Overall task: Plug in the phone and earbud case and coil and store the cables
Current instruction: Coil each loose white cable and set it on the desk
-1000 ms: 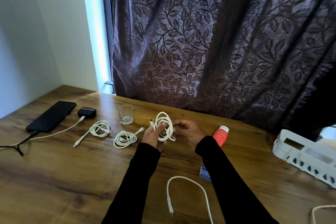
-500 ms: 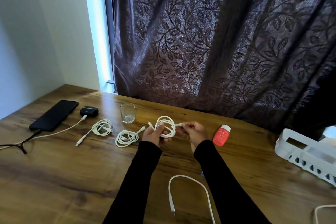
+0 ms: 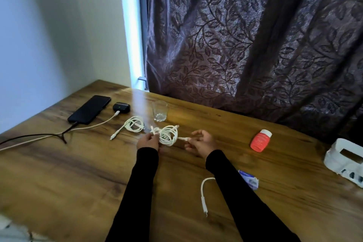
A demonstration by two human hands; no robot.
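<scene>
My left hand grips a coiled white cable just above the wooden table. My right hand pinches that cable's free plug end to the right of the coil. Behind the held coil, partly hidden by it, lies another white coil. A further coiled white cable lies to the left. The black phone lies at the far left with a dark cable in it. The black earbud case sits beside it with a white cable plugged in. A loose white cable lies near my right sleeve.
A small clear glass stands behind the coils. A red tube lies to the right, a white slotted basket at the right edge. A small blue-white packet shows beside my right forearm. A dark curtain hangs behind the table.
My hands have lowered the coil towards the table and moved apart; the right hand has drawn the plug end out to the right. The view has tilted and shifted.
</scene>
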